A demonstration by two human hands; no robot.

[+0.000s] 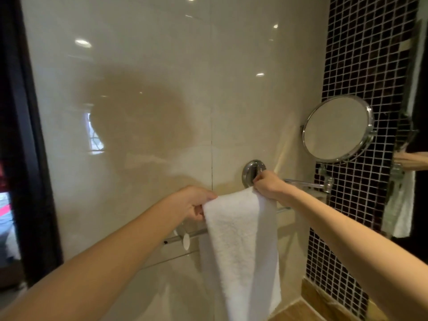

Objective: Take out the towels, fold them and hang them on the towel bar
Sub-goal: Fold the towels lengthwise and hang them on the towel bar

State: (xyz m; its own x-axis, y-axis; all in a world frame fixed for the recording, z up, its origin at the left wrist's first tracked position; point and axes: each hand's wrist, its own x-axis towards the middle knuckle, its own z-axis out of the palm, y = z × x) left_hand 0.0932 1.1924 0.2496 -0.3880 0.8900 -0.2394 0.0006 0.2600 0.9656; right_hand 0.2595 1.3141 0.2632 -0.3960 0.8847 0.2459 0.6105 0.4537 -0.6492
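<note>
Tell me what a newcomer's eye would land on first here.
A white towel hangs down the centre, its top corners gripped by the left hand and right hand, in front of the towel bar. A round mirror stands out at right, against the dark mosaic tiles.

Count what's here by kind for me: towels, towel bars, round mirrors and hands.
Towel: 1
Towel bar: 1
Round mirror: 1
Hands: 2, left hand and right hand, both gripping the towel
Total: 5, leaving out the reflections at the right edge
</note>
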